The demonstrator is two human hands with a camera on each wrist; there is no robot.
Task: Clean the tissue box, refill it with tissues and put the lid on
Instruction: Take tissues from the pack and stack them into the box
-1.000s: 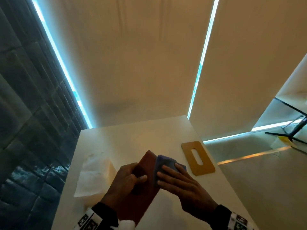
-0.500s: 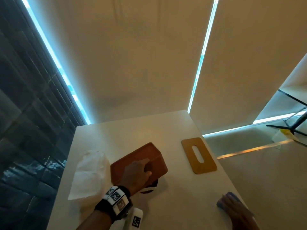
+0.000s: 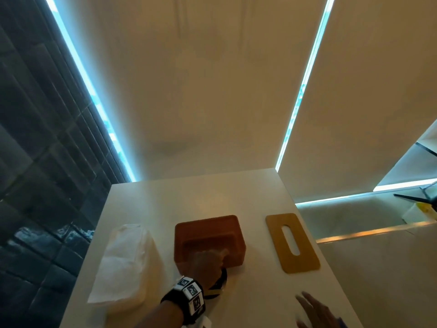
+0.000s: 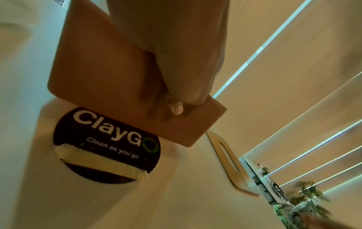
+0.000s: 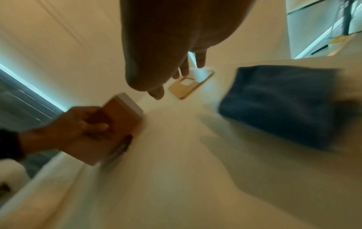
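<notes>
Holding the brown tissue box by its near wall, the left hand has its thumb on the outside and its fingers curled over the rim. In the left wrist view the thumb presses flat on the box's side. The box sits open side up on the white table, and its near edge covers part of a round black sticker that says "ClayGo, Clean as you go".

The right hand is well apart from the left, low at the near right side of the table. Its fingers are spread and straight, and it holds nothing. The picture there is blurry. Just to the right of this hand lies a folded blue cloth on the table, not touching the fingers.

Left of the left hand lies a soft white pile of tissues, near the box but apart from it. Beyond the right hand, and to the right of the box, the tan lid with its long slot lies flat on the table near the right edge.
</notes>
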